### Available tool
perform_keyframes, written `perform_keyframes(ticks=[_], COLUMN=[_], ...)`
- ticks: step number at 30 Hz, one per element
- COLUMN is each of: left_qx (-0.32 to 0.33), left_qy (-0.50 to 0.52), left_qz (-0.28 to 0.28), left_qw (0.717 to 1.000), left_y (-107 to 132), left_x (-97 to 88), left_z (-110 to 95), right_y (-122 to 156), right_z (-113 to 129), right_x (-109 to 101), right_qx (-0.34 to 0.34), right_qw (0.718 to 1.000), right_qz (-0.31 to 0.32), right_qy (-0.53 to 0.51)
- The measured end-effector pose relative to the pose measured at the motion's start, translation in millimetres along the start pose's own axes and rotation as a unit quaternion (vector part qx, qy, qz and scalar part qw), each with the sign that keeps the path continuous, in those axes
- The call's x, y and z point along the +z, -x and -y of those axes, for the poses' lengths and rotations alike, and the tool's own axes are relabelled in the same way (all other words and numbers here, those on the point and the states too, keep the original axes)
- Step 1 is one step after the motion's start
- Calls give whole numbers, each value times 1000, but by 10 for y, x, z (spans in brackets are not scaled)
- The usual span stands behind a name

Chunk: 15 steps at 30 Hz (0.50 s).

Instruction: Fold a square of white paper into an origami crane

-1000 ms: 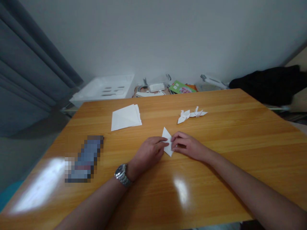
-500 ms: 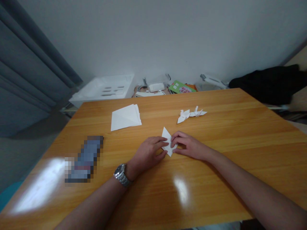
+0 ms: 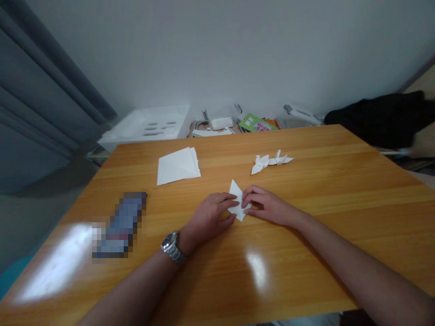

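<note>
A small piece of white paper (image 3: 234, 189), folded into a kite-like shape, lies on the wooden table between my hands. From the left, my left hand (image 3: 211, 216) presses its fingertips on the paper, its thumb by the lower edge. My right hand (image 3: 268, 206) has its bent fingers and thumb closed on the paper's right side, which they partly cover. Two white paper cranes (image 3: 260, 164) sit side by side beyond my right hand. To the left at the back lies a small pile of white paper sheets (image 3: 177, 166).
A blurred-out, phone-like object (image 3: 124, 224) lies on the left of the wooden table (image 3: 306, 280). Past the back edge are a white tray (image 3: 149, 122), a green booklet (image 3: 254, 123) and assorted clutter. Dark cloth (image 3: 380, 117) hangs at the right.
Hardly anything differs. My left fingers and thumb have shifted very slightly on the folded paper; the right hand keeps its place.
</note>
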<state>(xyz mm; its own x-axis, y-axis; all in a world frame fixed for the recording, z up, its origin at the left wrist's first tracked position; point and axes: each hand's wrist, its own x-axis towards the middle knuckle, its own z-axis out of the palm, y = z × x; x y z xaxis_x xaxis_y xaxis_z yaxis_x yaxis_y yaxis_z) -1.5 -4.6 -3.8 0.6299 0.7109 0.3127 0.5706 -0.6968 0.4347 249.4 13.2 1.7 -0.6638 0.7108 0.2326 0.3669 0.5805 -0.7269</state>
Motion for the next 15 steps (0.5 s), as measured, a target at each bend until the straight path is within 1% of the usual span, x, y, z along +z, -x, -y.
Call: perform_keyframes(ticks=[7, 15], left_qx=[-2, -1], left_qy=[-4, -2], left_qz=[0, -2], left_qw=[1000, 1000], left_y=[1, -4], left_x=[-15, -9], left_z=[-14, -10], right_y=[-1, -8], right_z=[-41, -15], right_x=[11, 3], right_qx=[-5, 7], right_qw=[1000, 1000], right_qz=[0, 0], right_qy=[-4, -8])
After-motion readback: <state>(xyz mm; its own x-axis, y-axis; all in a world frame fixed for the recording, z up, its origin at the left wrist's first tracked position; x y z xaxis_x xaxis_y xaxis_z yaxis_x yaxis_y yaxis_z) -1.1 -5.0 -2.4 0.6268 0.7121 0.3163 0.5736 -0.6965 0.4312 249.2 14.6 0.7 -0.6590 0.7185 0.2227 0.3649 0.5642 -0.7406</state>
